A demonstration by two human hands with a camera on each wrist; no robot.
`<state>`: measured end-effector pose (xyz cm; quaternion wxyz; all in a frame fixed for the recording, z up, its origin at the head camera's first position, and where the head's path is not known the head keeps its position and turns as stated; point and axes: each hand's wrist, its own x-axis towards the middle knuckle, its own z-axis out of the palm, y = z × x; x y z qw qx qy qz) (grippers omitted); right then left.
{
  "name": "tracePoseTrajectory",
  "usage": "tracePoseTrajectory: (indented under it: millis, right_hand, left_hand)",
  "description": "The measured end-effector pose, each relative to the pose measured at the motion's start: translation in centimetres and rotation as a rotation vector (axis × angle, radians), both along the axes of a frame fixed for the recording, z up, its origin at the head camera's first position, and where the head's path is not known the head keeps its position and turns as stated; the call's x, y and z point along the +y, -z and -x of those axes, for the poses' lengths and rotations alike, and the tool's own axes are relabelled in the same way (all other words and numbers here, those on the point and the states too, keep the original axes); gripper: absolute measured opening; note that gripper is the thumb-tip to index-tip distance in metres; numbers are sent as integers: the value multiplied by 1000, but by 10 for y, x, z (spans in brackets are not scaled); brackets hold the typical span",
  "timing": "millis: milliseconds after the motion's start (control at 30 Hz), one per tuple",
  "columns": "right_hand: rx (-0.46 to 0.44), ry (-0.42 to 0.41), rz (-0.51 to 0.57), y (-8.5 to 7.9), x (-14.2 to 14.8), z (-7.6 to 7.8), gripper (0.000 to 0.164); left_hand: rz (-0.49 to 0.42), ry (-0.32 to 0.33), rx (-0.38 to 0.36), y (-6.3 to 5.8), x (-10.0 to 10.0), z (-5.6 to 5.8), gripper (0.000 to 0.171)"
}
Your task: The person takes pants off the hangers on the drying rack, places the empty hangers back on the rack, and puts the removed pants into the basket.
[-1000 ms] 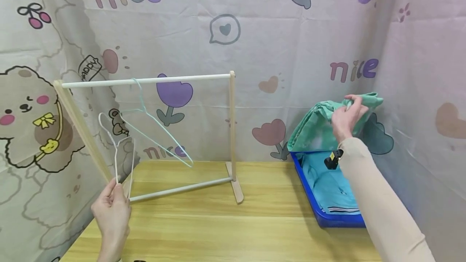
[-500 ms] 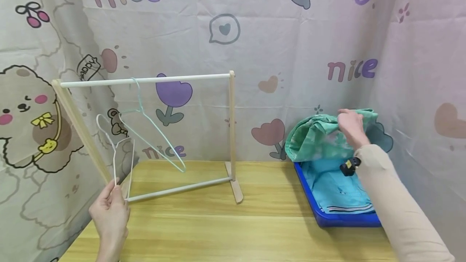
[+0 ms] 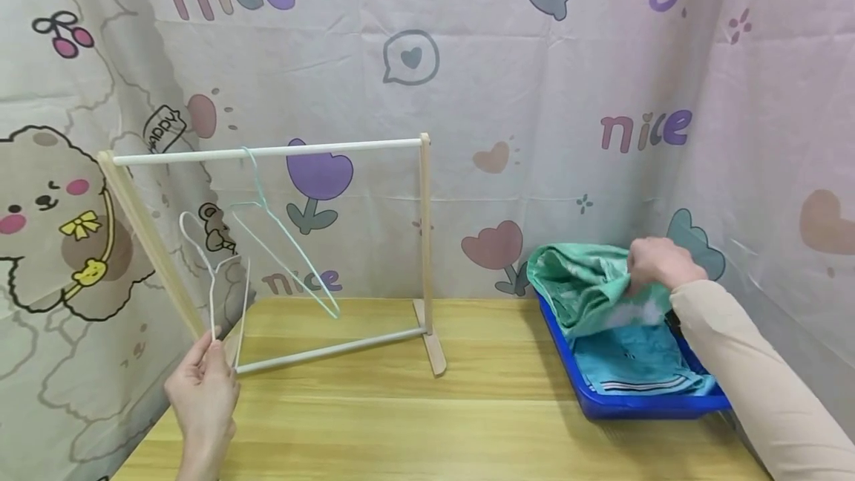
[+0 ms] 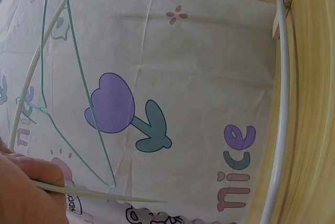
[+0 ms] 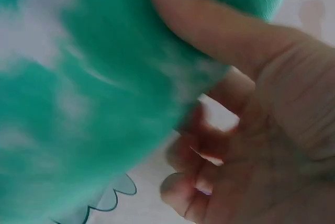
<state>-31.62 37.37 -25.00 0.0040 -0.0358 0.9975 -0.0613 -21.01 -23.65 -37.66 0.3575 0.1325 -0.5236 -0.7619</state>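
On the left, my left hand [image 3: 202, 392] pinches a white clothes hanger [image 3: 212, 295] by its wire, hook upward. In the left wrist view, part of that hand [image 4: 31, 190] shows with the hanger's wire [image 4: 104, 196] running out of it. My right hand [image 3: 661, 267] grips a green-and-white tie-dyed garment [image 3: 574, 295], partly folded over, above a blue tray [image 3: 651, 408]. Up close in the right wrist view, the thumb lies on the green cloth [image 5: 115, 103] and other fingers are behind its edge. A light-blue garment [image 3: 628, 358] with a striped hem lies in the tray.
A wooden rack with a white top rail [image 3: 347, 147] stands on the table [image 3: 467, 407] at the left. From that rail hangs a mint-green hanger [image 3: 294, 243]. Behind everything is a printed curtain [image 3: 534, 95].
My right hand has come down and slightly right with the green garment, lowering it onto or just above the tray. The left hand stays nearly still with the white hanger.
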Motion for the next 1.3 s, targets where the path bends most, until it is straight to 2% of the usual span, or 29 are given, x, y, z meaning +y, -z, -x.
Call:
tracePoseTrajectory:
  millis: [100, 200, 267, 367, 500, 667, 733, 833, 967, 1033, 1167, 1300]
  right_hand:
    - [-152, -74, -55, 16, -1, -3, 44]
    - [-308, -115, -16, 39, 5, -6, 57]
    - [-402, -115, 9, 53, 8, -7, 59]
    - [-467, -120, 7, 69, 9, -7, 55]
    - [-537, -125, -4, 72, 3, -4, 37]
    - [-658, -129, 169, 66, -6, 8, 57]
    - [-638, -120, 241, 68, -13, 14, 62]
    - [-524, -140, 231, 73, -32, 22, 58]
    - [-316, -214, 87, 78, -63, 39, 48]
    - [-255, -218, 22, 80, -78, 48, 46]
    - [-237, -163, -39, 83, -102, 59, 47]
    - [-245, -91, -46, 90, -117, 64, 52]
  left_hand:
    - [4, 3, 14, 1, 0, 1, 24]
    - [8, 11, 18, 1, 0, 1, 25]
    - [13, 12, 12, 2, 0, 2, 29]
    - [12, 8, 8, 1, -2, 2, 35]
    - [5, 20, -2, 0, -1, 3, 36]
    - [1, 34, -16, 1, 2, 3, 31]
    - [-1, 35, -13, 2, 2, 3, 29]
    - [1, 35, -15, 3, 3, 4, 26]
    - [18, 27, -21, 4, 3, 4, 24]
    - [26, 26, -22, 5, 2, 3, 26]
    - [25, 29, -25, 6, 1, 2, 31]
    - [21, 25, -32, 7, 0, 0, 33]
